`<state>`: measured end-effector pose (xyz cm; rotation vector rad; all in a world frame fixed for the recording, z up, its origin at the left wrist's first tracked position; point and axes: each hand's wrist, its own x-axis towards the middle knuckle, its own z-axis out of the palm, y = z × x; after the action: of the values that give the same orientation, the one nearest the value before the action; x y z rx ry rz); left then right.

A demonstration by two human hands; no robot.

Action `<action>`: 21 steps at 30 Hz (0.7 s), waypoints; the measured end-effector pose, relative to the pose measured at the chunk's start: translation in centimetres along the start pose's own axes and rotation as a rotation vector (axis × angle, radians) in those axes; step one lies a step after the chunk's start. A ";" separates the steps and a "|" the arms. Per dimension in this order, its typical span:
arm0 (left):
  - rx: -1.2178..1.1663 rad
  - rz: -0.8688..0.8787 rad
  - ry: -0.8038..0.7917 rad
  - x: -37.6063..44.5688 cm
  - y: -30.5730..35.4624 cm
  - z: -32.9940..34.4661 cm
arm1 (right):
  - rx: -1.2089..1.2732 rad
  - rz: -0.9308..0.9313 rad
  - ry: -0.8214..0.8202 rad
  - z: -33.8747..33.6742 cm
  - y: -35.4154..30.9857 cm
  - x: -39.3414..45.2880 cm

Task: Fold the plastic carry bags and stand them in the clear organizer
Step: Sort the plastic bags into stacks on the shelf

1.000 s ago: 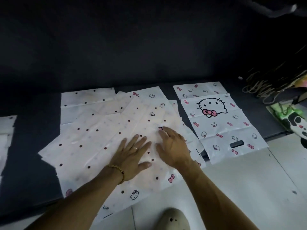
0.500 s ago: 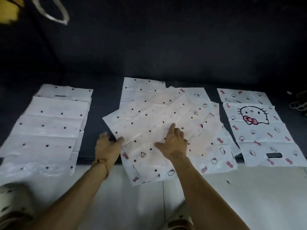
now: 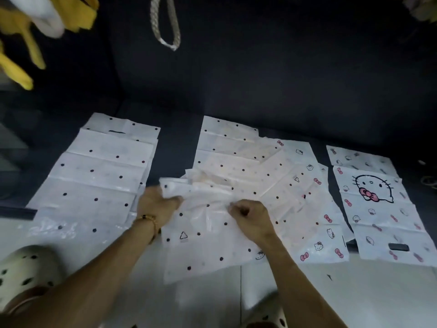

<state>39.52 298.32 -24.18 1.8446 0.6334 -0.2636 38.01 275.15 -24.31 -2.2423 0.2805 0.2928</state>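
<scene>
A dotted bag (image 3: 203, 233) is being gathered at the top of the middle pile (image 3: 236, 166), which straddles the edge where the dark mat (image 3: 177, 147) meets the pale floor (image 3: 354, 292). The film is judged thin, light, limp and slippery: it will likely slide over the sheets beneath and spring open unless creased firmly, so it is best taken at an edge or along an existing fold line. The left hand (image 3: 157, 204) is laid at the bag's left edge, with the thumb over crumpled film and the fingers apparently curled under it. The right hand (image 3: 250, 214) is clenched knuckles-up, a bunch of film pinched near the bag's middle. Both forearms reach forward from the near edge. Another dotted stack (image 3: 94, 176) lies towards the left, a cat-print bag (image 3: 376, 200) towards the right. No organizer is seen.
</scene>
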 end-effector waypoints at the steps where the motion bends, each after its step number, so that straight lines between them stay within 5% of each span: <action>1: 0.017 0.015 0.002 0.4 -0.2 -1.4 | -0.071 -0.011 0.090 0.1 0.0 0.2; 4: -0.024 0.020 -0.024 1.6 -0.3 -4.7 | -0.418 -0.053 0.176 0.5 -0.2 1.4; 10: -0.104 0.031 -0.050 2.3 -1.1 -8.6 | -0.695 -0.110 -0.148 4.7 -2.1 3.3; 21: -0.297 -0.212 0.006 3.2 -3.3 -10.4 | -0.708 -0.176 0.110 5.3 -2.6 2.9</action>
<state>39.13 309.73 -24.56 1.4959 0.8281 -0.2865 40.92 280.60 -26.57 -2.9660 0.0286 0.1893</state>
